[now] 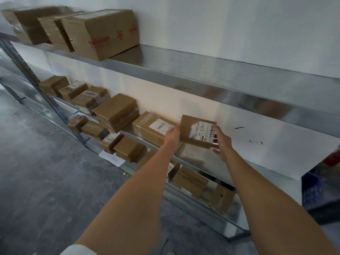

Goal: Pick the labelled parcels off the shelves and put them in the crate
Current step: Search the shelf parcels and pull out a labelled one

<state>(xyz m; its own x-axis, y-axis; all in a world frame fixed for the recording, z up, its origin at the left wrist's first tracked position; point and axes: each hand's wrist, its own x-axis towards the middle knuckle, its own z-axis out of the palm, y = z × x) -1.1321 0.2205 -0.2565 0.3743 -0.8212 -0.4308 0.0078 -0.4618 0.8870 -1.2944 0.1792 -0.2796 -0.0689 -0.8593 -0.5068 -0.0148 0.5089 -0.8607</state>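
Note:
A small brown parcel (190, 130) with a white label is held tilted just above the middle shelf (195, 155). My left hand (172, 138) grips its left edge and my right hand (221, 142) holds its right edge, fingers curled round it. Another labelled parcel (152, 128) lies on the shelf right beside my left hand. A dark blue crate (320, 192) shows at the right edge, partly cut off and blurred.
Large cartons (101, 34) stand on the top shelf (220, 70) at the left. Several small parcels (114, 112) fill the middle shelf to the left, and more (191, 179) lie on the bottom shelf. Grey floor (55, 181) stretches to the left. A white panel (276, 144) backs the shelf.

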